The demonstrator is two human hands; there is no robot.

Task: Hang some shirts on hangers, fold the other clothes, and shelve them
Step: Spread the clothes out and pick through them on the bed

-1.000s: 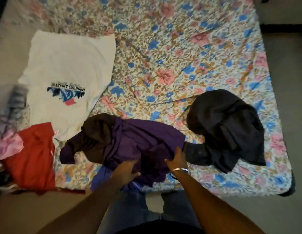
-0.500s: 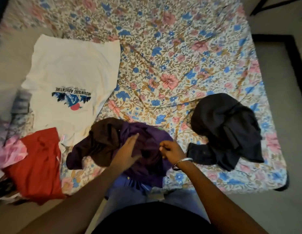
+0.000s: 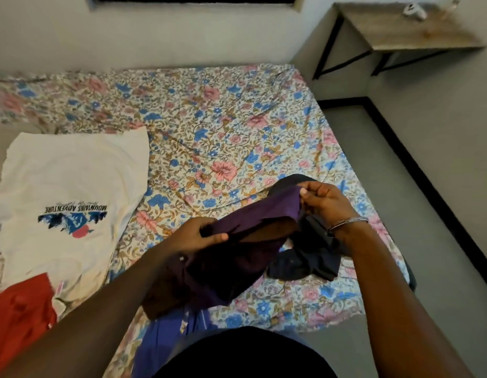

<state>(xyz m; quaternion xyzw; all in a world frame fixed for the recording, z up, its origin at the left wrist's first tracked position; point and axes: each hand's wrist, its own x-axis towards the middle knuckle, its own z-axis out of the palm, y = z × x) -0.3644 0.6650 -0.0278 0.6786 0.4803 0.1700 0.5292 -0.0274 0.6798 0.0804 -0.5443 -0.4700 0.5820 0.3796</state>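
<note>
Purple garment [image 3: 253, 222] lifted; "MOUNTAINS ADVENTURE" shirt [image 3: 73, 186].

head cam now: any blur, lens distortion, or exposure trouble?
Head view: dim, warm indoor light, no glare; wide-angle bending shows in the curved wall edge and floor trim. Centre is fairly sharp: white T-shirt print is readable. Far-left edge is smeared. The purple garment, gripped by left hand and right hand, loses fold detail in shadow.

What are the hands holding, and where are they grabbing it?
Both hands hold the purple garment, lifted off the bed. The left hand grips one end of its top edge; the right hand pinches the other end.
</note>
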